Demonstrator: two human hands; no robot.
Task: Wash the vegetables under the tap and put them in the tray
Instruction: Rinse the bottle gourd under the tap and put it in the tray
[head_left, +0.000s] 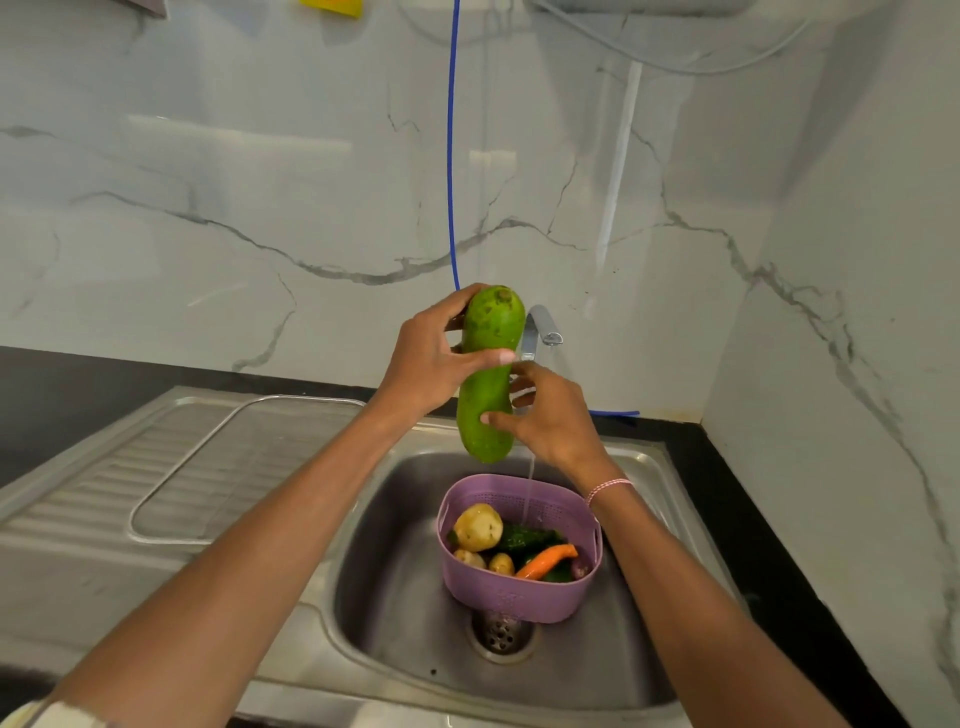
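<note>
A long green gourd is held upright above the sink, in front of the chrome tap. My left hand grips its upper half, thumb across the front. Lower down, my right hand holds its right side with fingertips on the skin. A thin stream of water falls behind the gourd into a purple perforated basket standing in the sink. Potatoes, a carrot and dark green vegetables lie in the basket.
The steel sink basin has a drain under the basket. A ribbed steel drainboard lies to the left. A black counter runs along the right, marble walls behind. A blue hose hangs down the wall.
</note>
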